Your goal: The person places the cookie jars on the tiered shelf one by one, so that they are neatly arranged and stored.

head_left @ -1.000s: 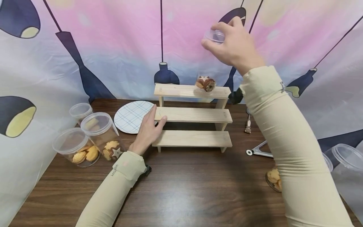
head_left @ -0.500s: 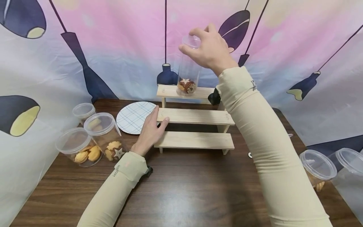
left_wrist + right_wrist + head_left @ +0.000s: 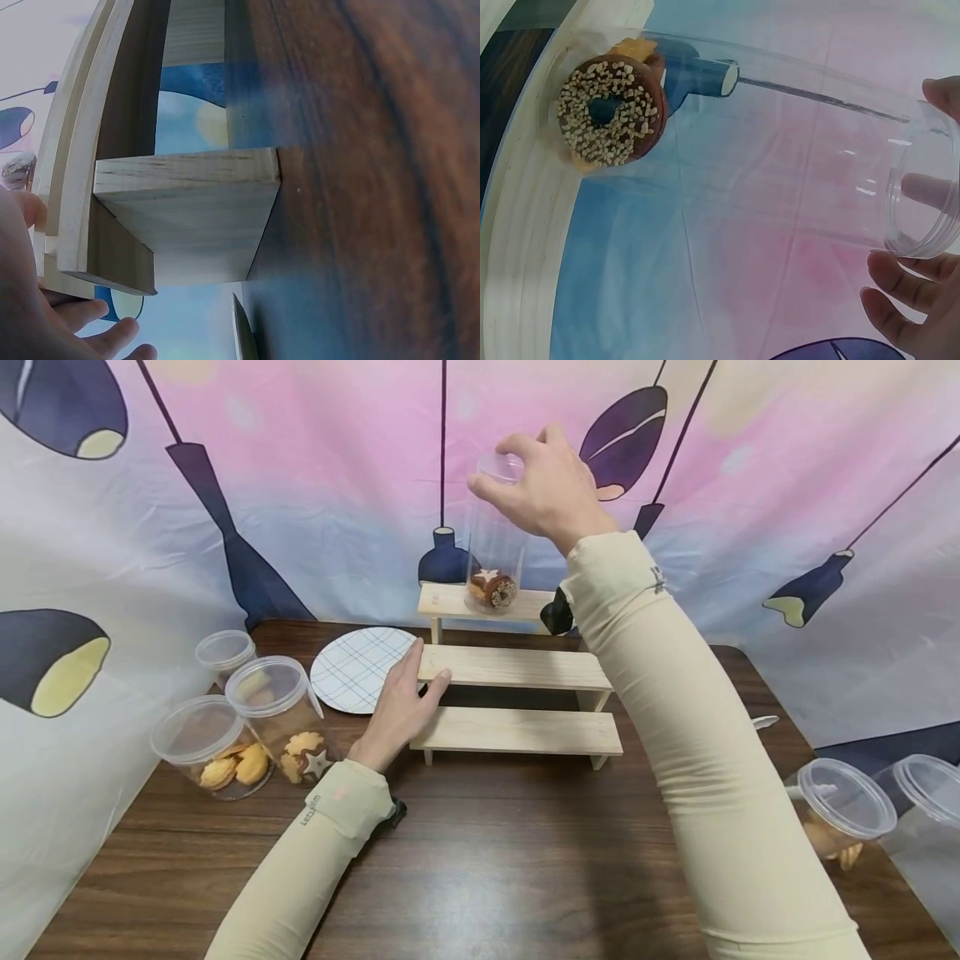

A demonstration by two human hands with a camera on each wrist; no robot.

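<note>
My right hand (image 3: 551, 485) grips a tall clear plastic jar (image 3: 495, 539) by its lid end, fingers and thumb round the rim. The jar stands upright, its base at the top board (image 3: 442, 599) of a three-step wooden stand (image 3: 517, 731). Inside, at the bottom, lie a nut-topped chocolate doughnut (image 3: 607, 112) and a star-marked cookie (image 3: 487, 575). My left hand (image 3: 397, 710) rests at the left end of the stand's middle step (image 3: 517, 667), thumb over the board. In the left wrist view its other fingers (image 3: 112, 337) hang loosely beside the board's end.
Several lidded clear jars of cookies (image 3: 273, 718) stand on the left of the brown table (image 3: 465, 852). Behind the left hand lies a round checked plate (image 3: 356, 668). More lidded jars (image 3: 847, 802) stand at the right edge, partly behind the right sleeve. A printed curtain (image 3: 337, 485) hangs behind.
My right hand has moved left and slightly down with the jar, from the right half of the top step towards its left half. The left hand has stayed at the stand.
</note>
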